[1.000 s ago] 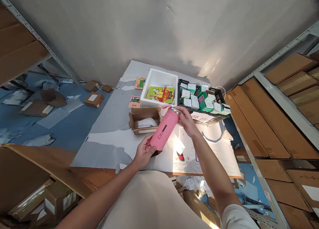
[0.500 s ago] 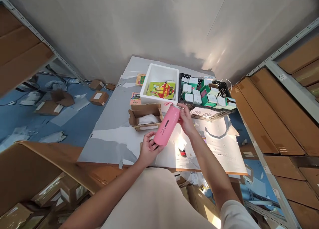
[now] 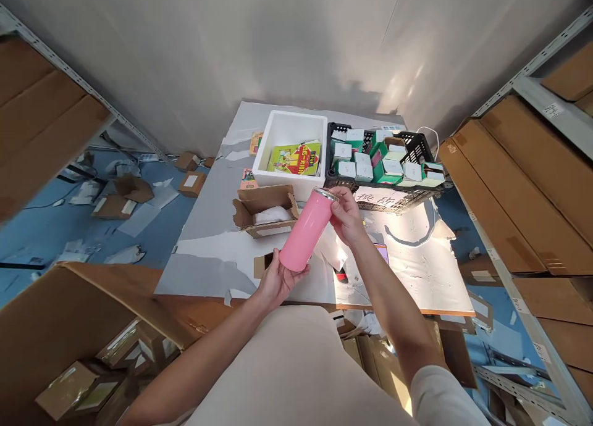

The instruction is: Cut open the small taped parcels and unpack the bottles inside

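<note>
A pink bottle (image 3: 306, 231) with a silver rim is held tilted above the table, its plain side facing me. My left hand (image 3: 277, 283) cups its lower end, fingers closed around the base. Up by the silver rim, my right hand (image 3: 347, 216) grips the upper end from the right. Just left of the bottle stands an open cardboard box (image 3: 266, 231) with white wrapping (image 3: 273, 215) inside. Behind it is a white foam box (image 3: 291, 178) holding green and yellow booklets (image 3: 296, 158).
A black crate (image 3: 412, 194) packed with green-and-white small boxes (image 3: 391, 168) stands at the table's back right. A phone (image 3: 382, 252) and a red-and-black object (image 3: 341, 275) lie by my right forearm. Shelves with cartons (image 3: 500, 191) flank the right side; a large open carton (image 3: 115, 290) is at left.
The bottle has been turned about its length, so the dark lettering and the pink strap no longer show. Both hands keep hold of it. The view has shifted slightly.
</note>
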